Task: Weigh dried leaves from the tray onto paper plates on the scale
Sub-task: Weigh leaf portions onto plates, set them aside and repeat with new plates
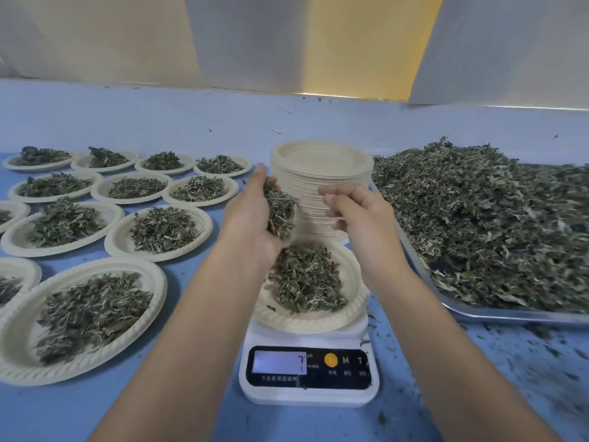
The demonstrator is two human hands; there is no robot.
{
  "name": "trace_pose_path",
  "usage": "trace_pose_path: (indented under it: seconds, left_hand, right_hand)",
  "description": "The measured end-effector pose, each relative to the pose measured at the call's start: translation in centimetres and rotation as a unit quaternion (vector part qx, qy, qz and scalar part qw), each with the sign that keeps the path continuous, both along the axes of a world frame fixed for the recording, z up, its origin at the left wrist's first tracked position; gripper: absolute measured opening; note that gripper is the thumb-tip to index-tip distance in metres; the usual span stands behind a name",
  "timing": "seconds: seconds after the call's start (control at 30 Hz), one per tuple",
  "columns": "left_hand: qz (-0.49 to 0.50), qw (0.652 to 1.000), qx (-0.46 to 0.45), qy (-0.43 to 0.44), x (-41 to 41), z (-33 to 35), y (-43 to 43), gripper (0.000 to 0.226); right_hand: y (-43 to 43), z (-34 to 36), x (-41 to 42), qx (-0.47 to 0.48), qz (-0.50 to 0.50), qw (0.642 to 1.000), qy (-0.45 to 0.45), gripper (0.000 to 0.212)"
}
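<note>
A white digital scale (309, 374) stands at the centre front. On it sits a paper plate (347, 311) with a mound of dried leaves (306, 279). My left hand (251, 215) hovers above the plate's far edge, cupping a clump of dried leaves (280, 212) in its curled palm. My right hand (360, 215) is just to the right of it, fingers curled inward, pinching a few small bits at the fingertips. A metal tray (446, 304) heaped with dried leaves (484, 221) lies on the right.
A tall stack of empty paper plates (322, 173) stands behind my hands. Several filled plates (83, 314) cover the blue table on the left. Loose leaf crumbs (541, 352) are scattered in front of the tray. A pale wall rises at the back.
</note>
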State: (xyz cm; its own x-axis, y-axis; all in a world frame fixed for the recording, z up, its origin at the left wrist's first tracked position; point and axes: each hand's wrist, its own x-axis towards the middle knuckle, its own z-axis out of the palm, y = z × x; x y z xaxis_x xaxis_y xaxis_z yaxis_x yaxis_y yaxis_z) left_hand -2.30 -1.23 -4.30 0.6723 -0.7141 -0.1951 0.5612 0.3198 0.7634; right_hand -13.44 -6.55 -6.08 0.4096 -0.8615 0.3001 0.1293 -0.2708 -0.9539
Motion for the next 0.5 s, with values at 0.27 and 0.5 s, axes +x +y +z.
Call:
trace_pose_path:
  seconds: [0.27, 0.5]
  left_hand:
    - [-0.067, 0.998, 0.012, -0.003, -9.1, 2.3, -6.8, 0.049]
    - [-0.112, 0.992, 0.048, 0.045, -14.5, -0.9, -11.8, 0.027]
  right_hand:
    - [-1.8, 2.7, -3.7, 0.264, 0.021, 0.931, -0.252, 0.038]
    - [-5.2, 0.7, -8.9, 0.344, -0.091, 0.884, -0.303, 0.039]
